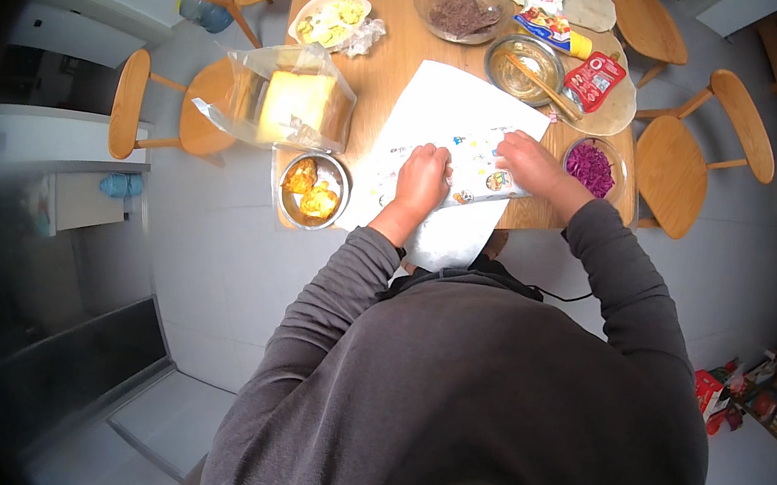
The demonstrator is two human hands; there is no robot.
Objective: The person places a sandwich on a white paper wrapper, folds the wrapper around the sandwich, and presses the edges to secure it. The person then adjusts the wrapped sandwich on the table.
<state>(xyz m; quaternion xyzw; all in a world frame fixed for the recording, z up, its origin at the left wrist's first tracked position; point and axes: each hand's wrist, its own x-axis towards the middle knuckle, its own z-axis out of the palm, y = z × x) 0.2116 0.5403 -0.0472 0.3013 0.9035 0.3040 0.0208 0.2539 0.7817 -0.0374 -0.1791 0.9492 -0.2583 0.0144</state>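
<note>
A white sheet of wrapping paper (pixel 444 95) lies on the wooden table, its near end hanging past the table edge. A folded section with cartoon prints (pixel 474 180) crosses it under both hands. My left hand (pixel 425 177), fingers curled, grips the left part of this printed paper. At its right part, my right hand (pixel 528 161) grips the same paper with bent fingers. Whatever the fold may cover is hidden. Left of the paper is a metal bowl (pixel 344 196) with browned food pieces (pixel 319 200). Shredded purple cabbage (pixel 590 167) sits in a clear bowl beside my right wrist.
Bagged sliced bread (pixel 295 109) and a bowl of yellow mash (pixel 333 18) stand left. Behind the paper are a glass bowl of dark purple food (pixel 462 15), a metal bowl (pixel 522 65) with chopsticks (pixel 545 88), a sauce pouch (pixel 544 13), a red packet (pixel 595 80) and flatbreads (pixel 616 107).
</note>
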